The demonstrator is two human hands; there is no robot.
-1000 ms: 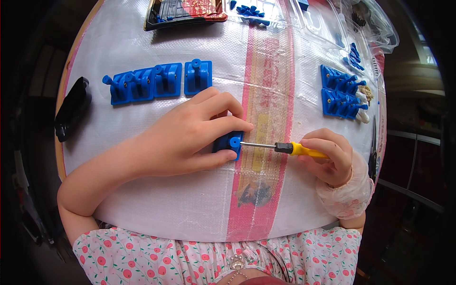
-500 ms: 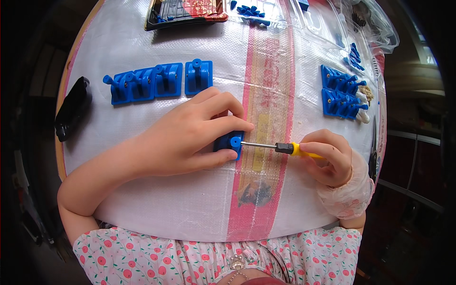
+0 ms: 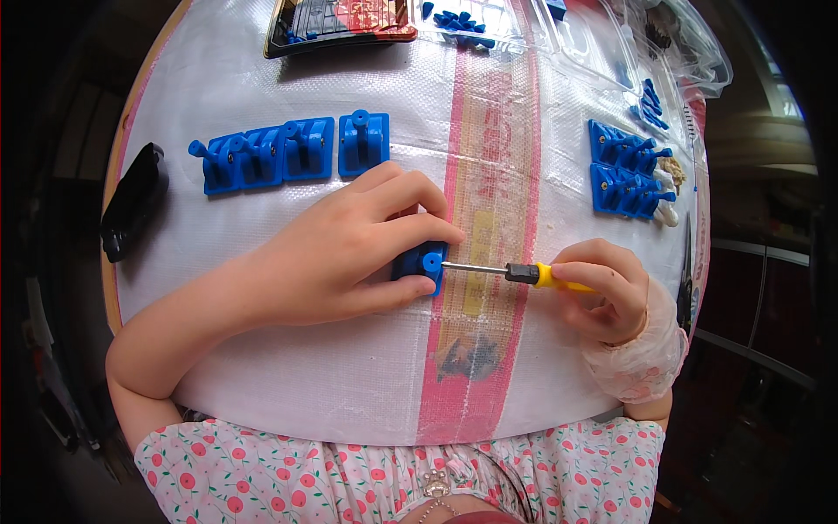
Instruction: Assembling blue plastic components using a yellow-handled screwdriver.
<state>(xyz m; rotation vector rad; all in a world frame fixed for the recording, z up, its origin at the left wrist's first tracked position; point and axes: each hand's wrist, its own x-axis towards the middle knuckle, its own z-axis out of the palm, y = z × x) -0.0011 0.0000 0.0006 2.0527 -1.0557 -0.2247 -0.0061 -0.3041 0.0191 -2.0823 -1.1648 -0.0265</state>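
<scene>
Left hand (image 3: 367, 236): thumb and index finger grip the blue bracket (image 3: 432, 262) between them. Right hand (image 3: 608, 284): fingers curled round the screwdriver (image 3: 522, 273), tip at bracket's right side; seating unclear. Judgement: brace firmly, align shaft, turn slowly. Beyond left knuckles: row of finished-looking brackets (image 3: 309, 148).

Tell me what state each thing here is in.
left hand: closed on the blue piece
blue piece: held by thumb and fingers
right hand: gripping the screwdriver
screwdriver: tip at the blue piece
four blue blocks: lined up, rightmost slightly apart
right-side blocks: grouped, unheld
black-and-red tray: holding small blue bits
black object: lying untouched
</scene>
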